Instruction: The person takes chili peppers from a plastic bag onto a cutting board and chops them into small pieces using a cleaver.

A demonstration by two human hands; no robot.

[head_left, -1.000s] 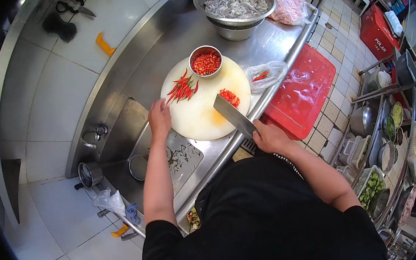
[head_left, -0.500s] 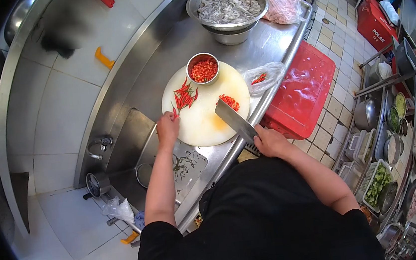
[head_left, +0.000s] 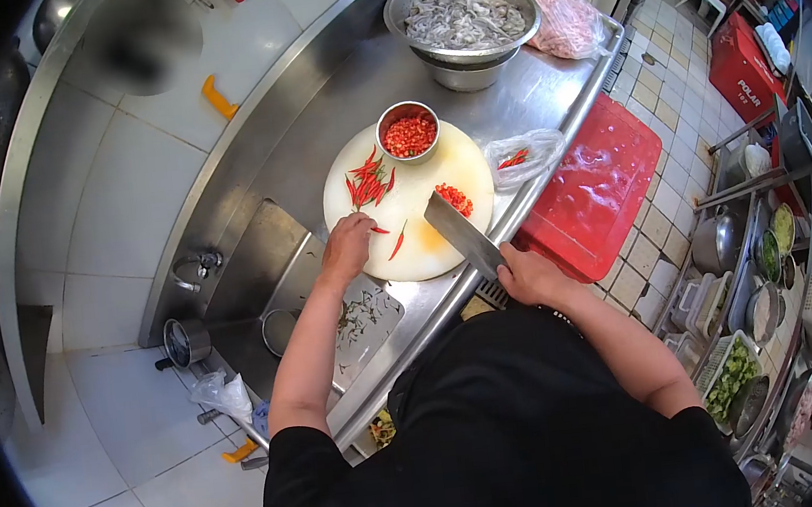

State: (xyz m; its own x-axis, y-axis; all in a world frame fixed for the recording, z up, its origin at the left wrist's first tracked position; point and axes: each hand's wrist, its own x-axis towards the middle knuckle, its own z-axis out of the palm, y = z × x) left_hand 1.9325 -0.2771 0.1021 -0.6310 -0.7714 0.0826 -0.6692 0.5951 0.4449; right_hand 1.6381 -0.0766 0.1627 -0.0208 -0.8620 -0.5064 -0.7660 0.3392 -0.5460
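whole chillies [head_left: 370, 183] red, touches of green, just beyond left grip [head_left: 348, 247]; cleaver [head_left: 464, 232] silver-grey, in right grip [head_left: 529, 275]; chopped chillies [head_left: 456, 199] bright red, ahead of right grip; chopping board [head_left: 411, 201] off-white, yellow-orange stain between grips

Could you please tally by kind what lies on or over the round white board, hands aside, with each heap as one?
Filled metal cup: 1
Cleaver: 1
Heap of whole chillies: 1
Heap of chopped chilli: 1
Single chillies: 2 (one by the left hand, one loose)
Total: 6
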